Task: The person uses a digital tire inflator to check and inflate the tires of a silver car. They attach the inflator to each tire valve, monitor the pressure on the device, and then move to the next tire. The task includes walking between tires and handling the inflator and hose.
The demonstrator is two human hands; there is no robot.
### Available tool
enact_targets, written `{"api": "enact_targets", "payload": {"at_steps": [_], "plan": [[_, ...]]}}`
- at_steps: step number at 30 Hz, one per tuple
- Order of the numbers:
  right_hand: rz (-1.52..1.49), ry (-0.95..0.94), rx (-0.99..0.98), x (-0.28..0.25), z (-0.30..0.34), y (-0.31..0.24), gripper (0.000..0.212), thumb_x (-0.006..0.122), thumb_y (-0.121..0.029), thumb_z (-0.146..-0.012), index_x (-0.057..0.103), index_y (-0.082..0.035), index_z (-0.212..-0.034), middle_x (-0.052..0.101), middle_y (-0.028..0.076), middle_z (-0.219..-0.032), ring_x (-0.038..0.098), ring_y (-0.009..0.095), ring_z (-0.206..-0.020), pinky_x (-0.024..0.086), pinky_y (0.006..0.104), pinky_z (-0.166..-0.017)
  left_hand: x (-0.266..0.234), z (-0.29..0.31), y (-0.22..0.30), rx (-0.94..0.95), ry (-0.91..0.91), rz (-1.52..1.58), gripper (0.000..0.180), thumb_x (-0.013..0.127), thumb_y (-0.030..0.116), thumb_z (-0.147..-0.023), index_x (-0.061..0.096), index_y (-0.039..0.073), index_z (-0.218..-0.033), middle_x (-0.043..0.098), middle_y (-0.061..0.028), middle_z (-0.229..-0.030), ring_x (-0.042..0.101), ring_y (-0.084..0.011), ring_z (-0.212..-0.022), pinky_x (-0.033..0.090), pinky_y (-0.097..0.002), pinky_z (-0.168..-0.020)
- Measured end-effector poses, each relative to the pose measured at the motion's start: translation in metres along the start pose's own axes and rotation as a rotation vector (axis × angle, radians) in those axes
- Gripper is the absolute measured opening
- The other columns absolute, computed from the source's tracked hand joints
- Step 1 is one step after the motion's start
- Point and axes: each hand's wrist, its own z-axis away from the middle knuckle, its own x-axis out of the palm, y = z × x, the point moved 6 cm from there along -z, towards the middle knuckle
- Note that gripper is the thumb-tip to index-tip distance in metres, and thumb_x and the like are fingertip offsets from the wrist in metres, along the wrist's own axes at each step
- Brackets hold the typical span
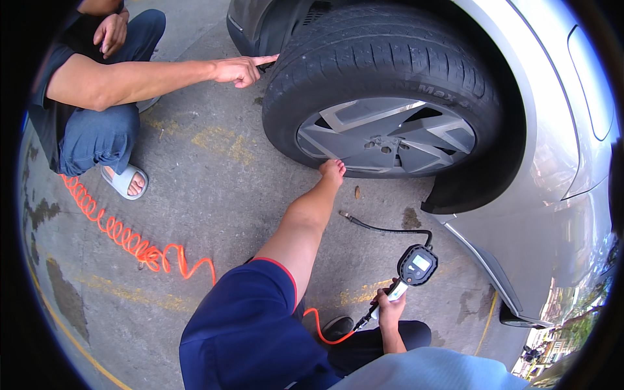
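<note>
My left hand reaches to the lower edge of the grey and black wheel cover, its fingers pinched together at the rim. Whatever is between those fingertips, if anything, is hidden. In my right hand is a tire inflator gauge with a round black head and a small lit screen, gripped by its handle. From its head a short black hose curves left to a metal end fitting. An orange air hose joins the handle's lower end. The black tire is fitted on the car.
Another person squats at the upper left, pointing a finger at the tire's tread. Below that person, a coiled orange hose lies along the concrete ground. The silver car body fills the right side.
</note>
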Motion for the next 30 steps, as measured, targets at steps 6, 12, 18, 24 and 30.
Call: {"api": "enact_targets", "payload": {"at_steps": [6, 12, 18, 24, 30], "plan": [[0.005, 0.03, 0.0, -0.001, 0.002, -0.004, 0.053, 0.06, 0.004, -0.082, 0.038, 0.002, -0.129, 0.057, 0.01, -0.077, 0.06, 0.017, -0.057, 0.053, 0.0309, -0.053, -0.003, -0.004, -0.001, 0.058, -0.019, 0.026, 0.004, 0.057, 0.011, -0.09, 0.058, 0.007, -0.089, 0.06, -0.0039, -0.082, 0.057, -0.0145, -0.067, 0.047, -0.0265, -0.057], [-0.079, 0.078, -0.016, -0.022, 0.005, -0.016, 0.055, 0.059, 0.004, -0.081, 0.037, 0.005, -0.131, 0.057, 0.01, -0.078, 0.06, 0.018, -0.057, 0.055, 0.0336, -0.052, -0.003, -0.01, -0.007, -0.007, -0.031, 0.042, 0.007, 0.055, 0.012, -0.091, 0.058, 0.008, -0.088, 0.062, -0.004, -0.084, 0.058, -0.0142, -0.068, 0.049, -0.0276, -0.058], [-0.215, 0.147, 0.064, -0.077, 0.012, -0.026, 0.057, 0.064, -0.006, -0.083, 0.037, 0.001, -0.133, 0.057, 0.01, -0.077, 0.059, 0.019, -0.059, 0.054, 0.0361, -0.053, -0.004, -0.012, -0.005, 0.033, 0.01, 0.045, 0.005, 0.058, 0.007, -0.087, 0.057, 0.007, -0.083, 0.059, -0.0025, -0.075, 0.054, -0.0118, -0.061, 0.044, -0.0248, -0.05], [-0.286, 0.052, 0.174, -0.119, 0.013, -0.021, 0.047, 0.065, -0.015, -0.087, 0.045, -0.005, -0.129, 0.06, 0.011, -0.082, 0.061, 0.022, -0.066, 0.054, 0.0397, -0.057, -0.006, -0.007, -0.004, 0.136, 0.016, 0.033, 0.006, 0.057, 0.004, -0.086, 0.056, 0.007, -0.081, 0.058, -0.0033, -0.073, 0.054, -0.0122, -0.058, 0.044, -0.025, -0.048], [-0.289, 0.078, 0.258, -0.142, 0.006, -0.023, 0.049, 0.069, -0.022, -0.085, 0.048, -0.005, -0.126, 0.058, 0.009, -0.082, 0.059, 0.022, -0.068, 0.054, 0.041, -0.061, -0.004, -0.017, -0.018, 0.095, -0.072, 0.069, 0.009, 0.06, 0.009, -0.086, 0.054, 0.009, -0.079, 0.058, -0.0023, -0.072, 0.053, -0.0121, -0.057, 0.043, -0.025, -0.048]]}}
